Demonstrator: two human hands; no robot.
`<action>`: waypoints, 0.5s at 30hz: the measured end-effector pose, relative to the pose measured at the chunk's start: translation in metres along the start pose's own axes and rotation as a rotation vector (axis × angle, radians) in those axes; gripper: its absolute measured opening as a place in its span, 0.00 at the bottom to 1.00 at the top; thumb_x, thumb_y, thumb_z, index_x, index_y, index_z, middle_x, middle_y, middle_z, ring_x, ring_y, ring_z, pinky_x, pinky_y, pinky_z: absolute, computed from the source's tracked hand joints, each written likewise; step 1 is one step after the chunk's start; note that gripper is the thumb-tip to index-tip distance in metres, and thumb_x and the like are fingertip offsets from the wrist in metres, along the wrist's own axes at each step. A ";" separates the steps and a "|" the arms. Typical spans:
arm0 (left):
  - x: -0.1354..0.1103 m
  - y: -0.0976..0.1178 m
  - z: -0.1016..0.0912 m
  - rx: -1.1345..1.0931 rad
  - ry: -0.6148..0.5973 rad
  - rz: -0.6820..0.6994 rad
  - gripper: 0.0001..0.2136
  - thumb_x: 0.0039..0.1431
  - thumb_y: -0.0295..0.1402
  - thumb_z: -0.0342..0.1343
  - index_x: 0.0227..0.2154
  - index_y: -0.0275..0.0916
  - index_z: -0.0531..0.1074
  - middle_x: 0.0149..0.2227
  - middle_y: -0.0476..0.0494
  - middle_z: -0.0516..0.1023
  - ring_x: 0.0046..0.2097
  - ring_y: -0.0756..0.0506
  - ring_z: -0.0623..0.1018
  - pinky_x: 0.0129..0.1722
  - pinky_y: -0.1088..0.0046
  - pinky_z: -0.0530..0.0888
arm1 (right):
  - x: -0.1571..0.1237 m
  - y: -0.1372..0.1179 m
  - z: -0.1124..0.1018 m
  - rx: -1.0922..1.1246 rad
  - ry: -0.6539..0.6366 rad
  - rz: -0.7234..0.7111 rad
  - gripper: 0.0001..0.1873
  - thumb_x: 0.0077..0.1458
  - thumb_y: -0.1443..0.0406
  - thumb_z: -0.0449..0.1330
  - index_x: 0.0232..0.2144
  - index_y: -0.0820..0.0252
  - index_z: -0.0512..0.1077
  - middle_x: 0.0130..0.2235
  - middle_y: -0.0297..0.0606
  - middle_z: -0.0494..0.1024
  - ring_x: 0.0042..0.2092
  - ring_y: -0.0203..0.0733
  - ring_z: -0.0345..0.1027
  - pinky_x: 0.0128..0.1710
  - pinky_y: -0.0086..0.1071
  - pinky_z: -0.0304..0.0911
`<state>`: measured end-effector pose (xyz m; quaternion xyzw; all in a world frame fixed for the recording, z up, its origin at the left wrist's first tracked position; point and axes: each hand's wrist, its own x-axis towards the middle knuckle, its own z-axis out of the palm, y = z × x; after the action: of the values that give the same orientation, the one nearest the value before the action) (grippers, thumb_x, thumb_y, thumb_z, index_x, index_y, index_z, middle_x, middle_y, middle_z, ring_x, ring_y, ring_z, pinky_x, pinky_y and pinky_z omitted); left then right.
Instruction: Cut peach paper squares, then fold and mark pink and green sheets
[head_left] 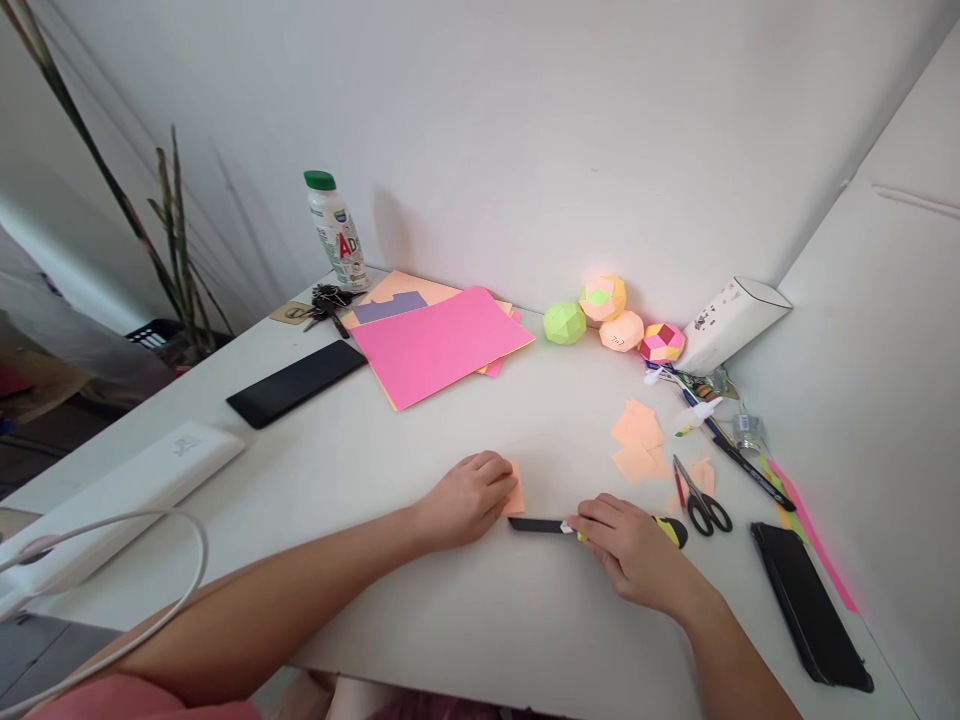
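Observation:
My left hand (474,500) is closed on a small piece of orange paper (515,490) near the middle of the table; its fingers cover most of the paper. To the right, my right hand (626,545) grips a yellow-and-black utility knife (670,531) lying low along the tabletop. The knife's dark blade (536,525) points left, its tip close to the paper's lower edge. Several orange paper pieces (637,440) lie beyond my right hand, beside a pair of scissors (705,505) with dark handles.
Pink paper sheets (442,345) are stacked at the back, near a white bottle (336,230), keys (330,300) and a black flat object (296,383). Several folded paper balls (564,323) stand along the wall. A black case (810,605) lies right; a white power strip (150,495) lies left.

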<state>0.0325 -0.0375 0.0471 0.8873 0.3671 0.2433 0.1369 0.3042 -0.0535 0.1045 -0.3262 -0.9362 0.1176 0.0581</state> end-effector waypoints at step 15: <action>-0.002 0.001 -0.006 -0.066 -0.075 -0.018 0.10 0.51 0.29 0.49 0.38 0.39 0.67 0.44 0.41 0.68 0.43 0.42 0.67 0.46 0.62 0.69 | -0.001 0.002 0.001 -0.010 0.073 -0.029 0.18 0.59 0.75 0.47 0.48 0.62 0.70 0.40 0.44 0.74 0.38 0.43 0.66 0.33 0.36 0.66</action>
<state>0.0290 -0.0394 0.0516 0.8874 0.3617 0.2205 0.1819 0.3059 -0.0534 0.1026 -0.3171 -0.9386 0.1001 0.0921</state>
